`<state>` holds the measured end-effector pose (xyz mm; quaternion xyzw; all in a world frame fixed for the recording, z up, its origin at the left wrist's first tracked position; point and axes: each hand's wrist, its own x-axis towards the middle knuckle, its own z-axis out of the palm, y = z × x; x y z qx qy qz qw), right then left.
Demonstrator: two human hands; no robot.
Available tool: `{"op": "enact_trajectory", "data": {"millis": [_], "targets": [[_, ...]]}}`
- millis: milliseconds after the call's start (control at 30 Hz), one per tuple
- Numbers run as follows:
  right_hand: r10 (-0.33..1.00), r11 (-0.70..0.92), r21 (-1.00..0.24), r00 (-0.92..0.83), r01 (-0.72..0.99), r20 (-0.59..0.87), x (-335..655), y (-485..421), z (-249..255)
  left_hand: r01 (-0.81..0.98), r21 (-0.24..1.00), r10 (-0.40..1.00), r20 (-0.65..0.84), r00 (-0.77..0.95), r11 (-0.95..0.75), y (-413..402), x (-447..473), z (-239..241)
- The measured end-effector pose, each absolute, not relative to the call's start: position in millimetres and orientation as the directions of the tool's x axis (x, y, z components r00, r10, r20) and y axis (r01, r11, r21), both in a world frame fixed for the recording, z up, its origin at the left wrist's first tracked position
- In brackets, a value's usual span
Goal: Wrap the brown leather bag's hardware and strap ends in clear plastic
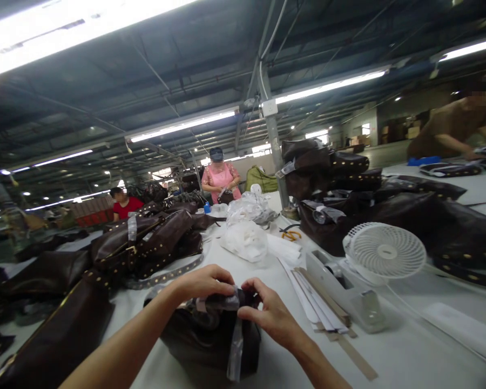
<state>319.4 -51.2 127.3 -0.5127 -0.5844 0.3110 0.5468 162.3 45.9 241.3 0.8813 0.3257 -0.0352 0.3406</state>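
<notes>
A dark brown leather bag sits on the white worktable right in front of me. My left hand grips the top of the bag from the left, fingers curled over a strip of clear plastic film that hangs down its front. My right hand pinches the same plastic-wrapped top edge from the right. The two hands nearly touch over the bag.
Studded dark leather pieces pile at the left and right. A small white fan, a tape dispenser, paper strips, plastic bags and scissors lie ahead. Other people work across and to the right.
</notes>
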Motion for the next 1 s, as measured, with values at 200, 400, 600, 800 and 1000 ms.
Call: {"op": "enact_trajectory", "data": {"millis": [200, 400, 600, 800, 1000], "targets": [[0.94, 0.276, -0.943, 0.153, 0.188, 0.305, 318, -49, 123, 0.62, 0.611, 0.591, -0.289, 0.754, -0.492, 46, 181, 236], [0.938, 0.294, -0.938, 0.134, 0.183, 0.32, 317, -50, 123, 0.418, 0.323, 0.408, -0.104, 0.907, -0.849, 45, 189, 240], [0.94, 0.283, -0.914, 0.107, 0.29, 0.324, 320, -50, 125, 0.241, -0.002, 0.239, -0.134, 0.962, -0.971, 48, 189, 244], [0.922, 0.338, -0.885, 0.075, 0.319, 0.379, 317, -51, 125, 0.158, 0.259, 0.115, -0.173, 0.978, -0.953, 46, 192, 244], [0.914, 0.339, -0.896, 0.124, 0.286, 0.386, 311, -48, 120, 0.338, 0.456, 0.31, -0.138, 0.941, -0.823, 53, 188, 227]]}}
